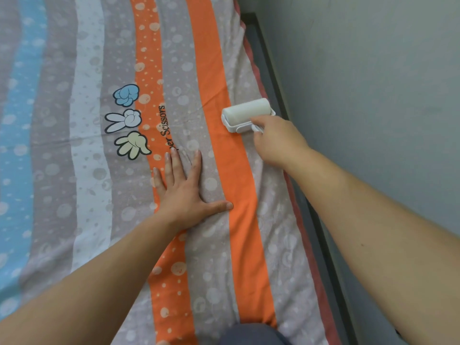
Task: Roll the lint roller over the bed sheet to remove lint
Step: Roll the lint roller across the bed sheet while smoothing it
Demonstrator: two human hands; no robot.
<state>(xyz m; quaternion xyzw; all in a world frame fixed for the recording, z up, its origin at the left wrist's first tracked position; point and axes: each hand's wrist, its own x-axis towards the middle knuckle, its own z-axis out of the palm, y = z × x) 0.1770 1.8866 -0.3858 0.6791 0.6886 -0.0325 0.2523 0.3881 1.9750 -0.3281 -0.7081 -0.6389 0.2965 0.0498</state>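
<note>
Two bare hands are on the striped cotton bed sheet point(82, 150), with its orange, grey, white and blue bands. I see the right hand point(276, 143) with its fingers curled round the handle of the white plastic lint roller point(246, 113). The roller's drum sits on the sheet where the plain orange stripe meets the pale dotted band, close to the bed's right edge. The left hand point(185, 190) lies flat on a grey band, nearer to me and well apart from the roller. Its fingers are straight and spread, its thumb reaches the orange stripe, and it holds nothing.

Just right of the roller I make out a reddish fabric edge point(254, 68), then the dark grey bed frame point(271, 70) and the pale green wall point(373, 95). Soft creases run through the sheet between the hands. Left of the roller are three printed cartoon hands point(127, 120) beside black lettering that includes "Scissors". A blue-grey clothed knee point(251, 334) shows at the bottom edge.
</note>
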